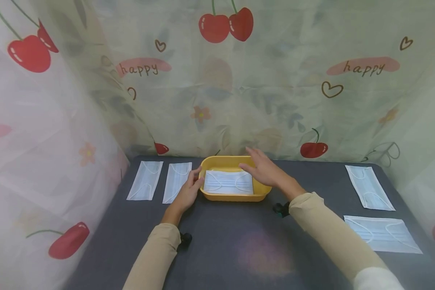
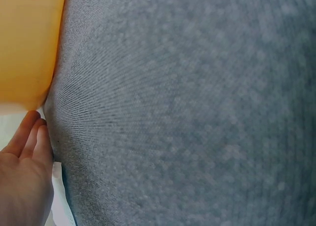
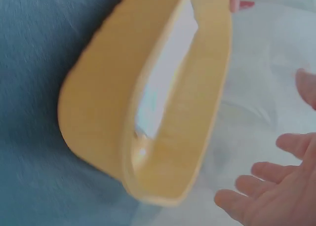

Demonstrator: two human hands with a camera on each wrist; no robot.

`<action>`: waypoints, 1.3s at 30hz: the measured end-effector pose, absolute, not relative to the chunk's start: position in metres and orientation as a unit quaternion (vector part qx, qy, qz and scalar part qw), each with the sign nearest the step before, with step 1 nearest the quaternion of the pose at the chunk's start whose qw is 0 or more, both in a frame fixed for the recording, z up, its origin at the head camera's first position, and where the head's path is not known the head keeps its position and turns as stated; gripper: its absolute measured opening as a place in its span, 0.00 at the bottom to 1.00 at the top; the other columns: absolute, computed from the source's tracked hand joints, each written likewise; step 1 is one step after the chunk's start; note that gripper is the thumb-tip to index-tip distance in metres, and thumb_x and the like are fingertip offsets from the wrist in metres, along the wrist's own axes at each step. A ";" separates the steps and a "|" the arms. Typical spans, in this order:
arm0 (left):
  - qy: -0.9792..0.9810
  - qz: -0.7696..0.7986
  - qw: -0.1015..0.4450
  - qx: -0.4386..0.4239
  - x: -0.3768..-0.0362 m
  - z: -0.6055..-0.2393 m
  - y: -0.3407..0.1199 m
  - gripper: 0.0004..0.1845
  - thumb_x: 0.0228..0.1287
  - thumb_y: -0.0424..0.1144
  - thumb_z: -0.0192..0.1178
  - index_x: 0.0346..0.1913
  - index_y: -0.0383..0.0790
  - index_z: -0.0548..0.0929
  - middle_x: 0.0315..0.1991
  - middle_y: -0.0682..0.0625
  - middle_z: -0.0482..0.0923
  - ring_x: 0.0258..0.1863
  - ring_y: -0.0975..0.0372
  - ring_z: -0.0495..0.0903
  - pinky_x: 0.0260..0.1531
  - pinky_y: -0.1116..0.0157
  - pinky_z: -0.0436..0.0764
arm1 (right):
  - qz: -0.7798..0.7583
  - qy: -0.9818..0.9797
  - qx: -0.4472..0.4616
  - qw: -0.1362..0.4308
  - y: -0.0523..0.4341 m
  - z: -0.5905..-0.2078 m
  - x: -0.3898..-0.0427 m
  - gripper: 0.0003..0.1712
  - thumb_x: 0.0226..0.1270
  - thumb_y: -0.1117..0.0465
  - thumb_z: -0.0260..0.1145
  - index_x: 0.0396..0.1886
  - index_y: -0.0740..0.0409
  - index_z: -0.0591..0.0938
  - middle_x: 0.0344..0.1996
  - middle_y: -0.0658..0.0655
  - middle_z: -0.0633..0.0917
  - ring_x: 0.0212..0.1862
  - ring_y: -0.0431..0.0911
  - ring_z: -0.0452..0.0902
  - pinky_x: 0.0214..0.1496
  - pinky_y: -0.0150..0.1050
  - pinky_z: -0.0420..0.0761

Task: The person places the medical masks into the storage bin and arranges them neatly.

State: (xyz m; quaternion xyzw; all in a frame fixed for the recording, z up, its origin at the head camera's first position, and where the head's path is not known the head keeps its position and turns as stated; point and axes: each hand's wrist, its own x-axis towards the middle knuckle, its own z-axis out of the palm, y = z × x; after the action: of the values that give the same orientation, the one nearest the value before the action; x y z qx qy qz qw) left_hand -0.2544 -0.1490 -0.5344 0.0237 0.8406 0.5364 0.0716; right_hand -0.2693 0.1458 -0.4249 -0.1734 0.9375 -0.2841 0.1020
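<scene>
A yellow plastic basin [image 1: 235, 197] stands near the far edge of the table. Inside it lies a light blue face mask [image 1: 228, 182] with white ear loops, also partly visible as a pale mask [image 3: 170, 70] in the right wrist view. At the basin's left end my left hand [image 1: 189, 189] rests against the outer wall, fingers fairly straight in the left wrist view. My right hand [image 1: 264, 168] is raised over the basin's right end with fingers spread and nothing in them. That hand [image 3: 276, 186] shows apart from the basin in the right wrist view.
Two masks lie left of the basin, one far left [image 1: 145, 180] and one [image 1: 176, 181] beside my left hand. On the right are another mask [image 1: 369, 187] and a sideways mask [image 1: 388, 235], partly behind my right sleeve. Printed curtains [image 1: 275, 100] surround the dark table [image 1: 217, 245].
</scene>
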 end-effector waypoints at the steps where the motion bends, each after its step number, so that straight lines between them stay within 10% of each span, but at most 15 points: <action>1: 0.840 0.537 0.072 0.022 -0.254 -0.534 -0.149 0.26 0.81 0.54 0.44 0.77 0.64 0.57 0.73 0.43 0.69 0.73 0.49 0.69 0.76 0.44 0.61 | -0.282 0.939 -0.173 0.096 0.148 -0.422 -0.269 0.47 0.78 0.35 0.52 0.84 0.52 0.48 0.83 0.63 0.46 0.84 0.61 0.39 0.80 0.66 0.51; 20: 0.844 0.532 0.071 0.021 -0.254 -0.534 -0.149 0.26 0.81 0.54 0.44 0.77 0.63 0.57 0.75 0.46 0.67 0.74 0.49 0.68 0.76 0.43 0.62 | -0.086 0.982 -0.166 -0.031 0.183 -0.443 -0.257 0.53 0.68 0.23 0.48 0.84 0.43 0.51 0.83 0.63 0.47 0.83 0.65 0.39 0.79 0.71 0.47; 39: 0.841 0.535 0.073 0.022 -0.253 -0.533 -0.149 0.26 0.81 0.54 0.45 0.77 0.63 0.58 0.71 0.43 0.70 0.71 0.49 0.70 0.76 0.44 0.63 | -0.076 0.988 -0.130 -0.028 0.211 -0.476 -0.239 0.57 0.66 0.20 0.48 0.84 0.45 0.47 0.84 0.63 0.43 0.82 0.69 0.35 0.75 0.77 0.38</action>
State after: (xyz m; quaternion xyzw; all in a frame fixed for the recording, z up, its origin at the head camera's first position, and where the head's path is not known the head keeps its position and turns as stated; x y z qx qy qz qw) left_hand -0.2531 -0.1492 -0.5334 0.0217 0.8415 0.5349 0.0725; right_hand -0.2389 0.2109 -0.4761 -0.1298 0.9882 -0.0763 -0.0285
